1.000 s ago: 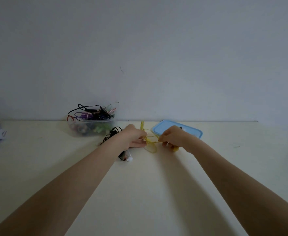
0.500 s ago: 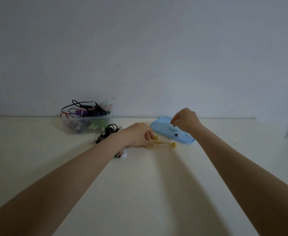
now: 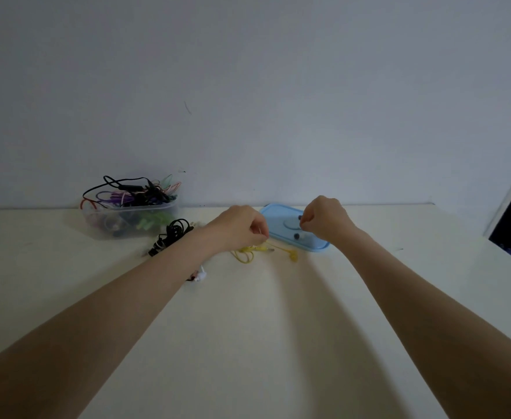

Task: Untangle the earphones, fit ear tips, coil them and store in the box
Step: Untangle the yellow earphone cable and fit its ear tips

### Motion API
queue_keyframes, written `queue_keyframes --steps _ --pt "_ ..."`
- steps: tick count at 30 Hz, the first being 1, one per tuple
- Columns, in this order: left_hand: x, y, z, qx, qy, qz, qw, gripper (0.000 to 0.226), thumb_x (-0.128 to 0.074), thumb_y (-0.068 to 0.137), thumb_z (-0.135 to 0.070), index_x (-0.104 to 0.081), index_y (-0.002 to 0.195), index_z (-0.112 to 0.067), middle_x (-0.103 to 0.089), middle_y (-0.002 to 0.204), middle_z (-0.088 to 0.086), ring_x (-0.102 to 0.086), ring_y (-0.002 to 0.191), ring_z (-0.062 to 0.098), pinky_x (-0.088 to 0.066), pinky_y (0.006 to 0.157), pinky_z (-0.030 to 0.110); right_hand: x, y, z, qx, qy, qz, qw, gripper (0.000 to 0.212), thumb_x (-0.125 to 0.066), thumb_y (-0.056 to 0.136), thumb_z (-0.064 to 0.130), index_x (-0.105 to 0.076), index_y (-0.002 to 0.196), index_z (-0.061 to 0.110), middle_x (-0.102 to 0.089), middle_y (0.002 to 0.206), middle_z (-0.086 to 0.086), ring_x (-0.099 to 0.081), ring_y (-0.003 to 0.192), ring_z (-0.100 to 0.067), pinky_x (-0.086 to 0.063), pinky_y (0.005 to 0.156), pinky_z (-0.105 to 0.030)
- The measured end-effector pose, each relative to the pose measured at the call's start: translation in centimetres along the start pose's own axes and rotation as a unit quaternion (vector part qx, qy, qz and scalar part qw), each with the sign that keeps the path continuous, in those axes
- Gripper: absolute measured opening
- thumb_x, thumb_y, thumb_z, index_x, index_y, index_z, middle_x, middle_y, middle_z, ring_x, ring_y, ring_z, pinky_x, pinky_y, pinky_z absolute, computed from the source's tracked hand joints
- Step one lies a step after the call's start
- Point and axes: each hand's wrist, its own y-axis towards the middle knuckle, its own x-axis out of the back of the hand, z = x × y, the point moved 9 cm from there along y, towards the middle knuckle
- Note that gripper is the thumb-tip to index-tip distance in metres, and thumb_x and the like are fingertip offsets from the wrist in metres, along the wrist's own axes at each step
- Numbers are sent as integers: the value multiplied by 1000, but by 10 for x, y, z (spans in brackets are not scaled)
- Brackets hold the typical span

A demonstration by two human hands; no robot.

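A second ago both my hands were pinching the yellow earphones (image 3: 258,251) in front of the blue lid (image 3: 281,213). Now my right hand (image 3: 323,220) has let go of the cord and hovers over the lid with its fingertips pinched together. It may hold a small dark ear tip, but that is too small to tell. Another dark ear tip (image 3: 296,236) lies on the lid, near its front edge.

My left hand (image 3: 242,228) sits just left of the lid, its fingers curled down over the cord. It seems to be holding a thin strand there, though the grip itself is hidden under my knuckles.

I judge that untangling is mostly done for this pair and I am moving on to fitting tips.

The earphones lie on the table (image 3: 248,343), just in front of the lid's near edge. Their long axis runs left to right, roughly parallel to that edge. A small loop sits at the left end under my left hand. One earbud (image 3: 292,255) points right at the far end, below the lid's front right part.

The clear box (image 3: 127,219) of mixed cables stands well left of the lid. A black coiled pair (image 3: 172,234) lies between them.
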Motion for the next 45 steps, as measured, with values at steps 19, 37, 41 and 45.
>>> queue_keyframes --steps 19,37,41,45 --pt "-13 3 30 73 -52 -31 995 7 -70 79 -19 -67 84 -23 -55 82 -6 -51 76 9 -38 68 19 3 -19 42 74 198 3 977 9 -62 82 2 -67 81 11 -60 71 4 -53 60 -7 -40 47 -6" --pt "-4 0 41 -10 -143 -198 970 26 -68 80 -25 -49 72 -41 -56 78 -24 -54 105 18 -40 95 42 -60 -27 39 18 577 74 813 12 -61 84 -3 -68 82 6 -67 79 -5 -62 72 -11 -51 71 -16" --pt "-2 -1 41 -10 -112 -210 971 16 -70 79 -25 -56 78 -33 -55 73 -25 -52 106 18 -36 98 42 -61 -27 39 20 569 77 818 12 -61 83 -5 -68 82 5 -67 81 -7 -62 73 -12 -51 71 -16" --pt "4 -4 37 -19 -66 -238 969 24 -72 75 -25 -52 87 -31 -54 71 -24 -44 97 8 -21 80 24 -60 -28 39 22 558 75 826 12 -63 80 -7 -66 81 4 -64 78 -11 -61 71 -15 -52 72 -16"
